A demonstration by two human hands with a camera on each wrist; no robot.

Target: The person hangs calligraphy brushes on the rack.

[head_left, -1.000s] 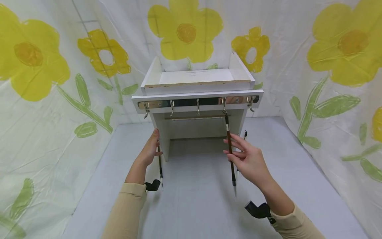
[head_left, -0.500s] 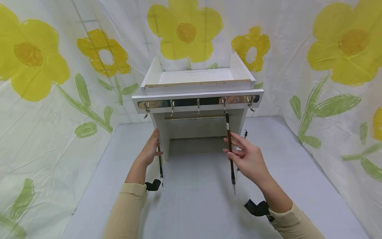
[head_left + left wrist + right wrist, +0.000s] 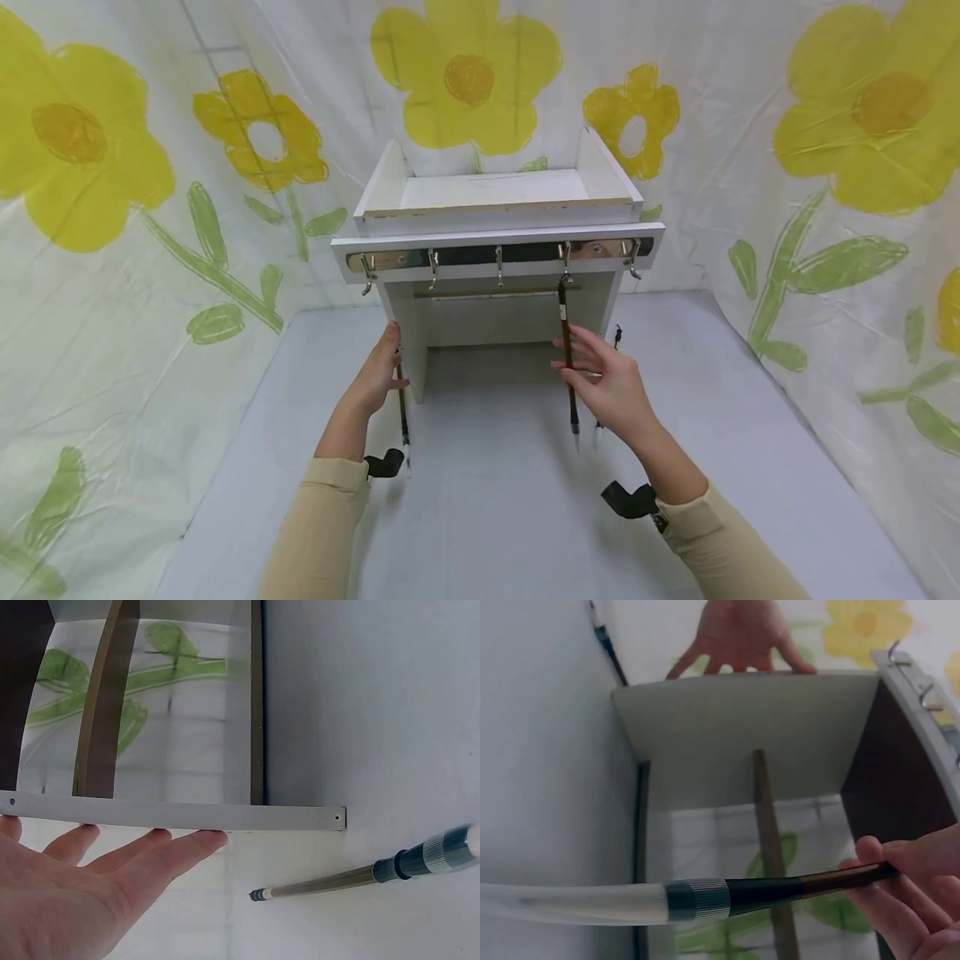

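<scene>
My right hand (image 3: pixel 611 392) pinches the brown handle of a calligraphy brush (image 3: pixel 564 312) between thumb and fingers. The brush hangs nearly upright, its black upper end right at the fourth hook (image 3: pixel 567 260) from the left. In the right wrist view, its pale bristles (image 3: pixel 592 904) point away from the hand. My left hand (image 3: pixel 372 375) rests against the left side of the white shelf unit (image 3: pixel 495 218), fingers extended along the panel edge in the left wrist view. Just past that hand lies a second brush (image 3: pixel 330 881) on the table.
A metal strip (image 3: pixel 465 255) with several hooks runs across the unit's front. Behind my right hand, another brush (image 3: pixel 618 336) lies beside the unit's right side, partly hidden. The pale table (image 3: pixel 480 517) meets a flower-printed curtain (image 3: pixel 337 150) at the back and sides.
My right hand has shifted left and slightly up in the head view, carrying the brush. Its bristle end has risen and swung left. My left hand has stayed in place.
</scene>
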